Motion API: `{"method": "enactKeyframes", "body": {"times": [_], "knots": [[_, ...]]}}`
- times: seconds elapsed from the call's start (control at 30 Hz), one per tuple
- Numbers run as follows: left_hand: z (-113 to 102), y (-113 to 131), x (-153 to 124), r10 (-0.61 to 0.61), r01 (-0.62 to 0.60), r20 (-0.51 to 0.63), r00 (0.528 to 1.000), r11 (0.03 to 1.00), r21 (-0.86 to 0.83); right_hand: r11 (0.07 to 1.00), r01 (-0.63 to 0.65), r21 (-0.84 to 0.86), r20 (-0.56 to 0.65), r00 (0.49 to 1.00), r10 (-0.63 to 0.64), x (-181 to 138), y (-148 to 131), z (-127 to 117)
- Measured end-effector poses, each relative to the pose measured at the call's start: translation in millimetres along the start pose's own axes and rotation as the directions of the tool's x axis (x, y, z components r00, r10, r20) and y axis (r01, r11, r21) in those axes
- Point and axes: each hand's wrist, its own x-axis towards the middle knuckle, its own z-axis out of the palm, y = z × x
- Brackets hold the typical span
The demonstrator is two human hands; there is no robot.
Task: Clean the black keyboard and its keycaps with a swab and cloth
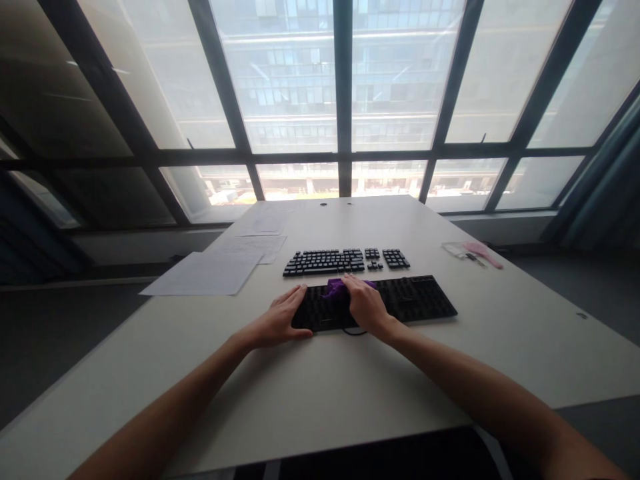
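Note:
A black keyboard base [417, 300] with its keycaps off lies flat on the white table. My left hand [283, 317] is spread around its left end, thumb along the near edge and fingers along the left side. My right hand [367, 303] presses a purple cloth [335, 289] onto the left-middle part of the base, fingers closed over it. A short piece of dark cable shows at the near edge by my right hand. Behind the base, loose black keycaps [327, 261] are laid out in keyboard order, in separate blocks.
Sheets of paper [210, 273] lie on the left side of the table [280, 400]. To the right rest a clear plastic bag [454, 249] and a pink brush-like tool [483, 252] with small items. Large windows stand beyond the far edge.

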Motion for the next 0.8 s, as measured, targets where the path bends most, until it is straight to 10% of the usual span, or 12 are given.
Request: {"method": "enactKeyframes", "body": {"times": [0.27,0.8], "knots": [[4,-7,1,-0.004,0.004,0.028,1.000,1.000,-0.019,0.966,0.256,0.046,0.145,0.955,-0.260,3,-17,26],[4,-6,2,0.003,-0.003,0.009,1.000,0.998,-0.058,0.997,0.077,-0.033,0.038,0.996,-0.075,0,-9,14]]}}
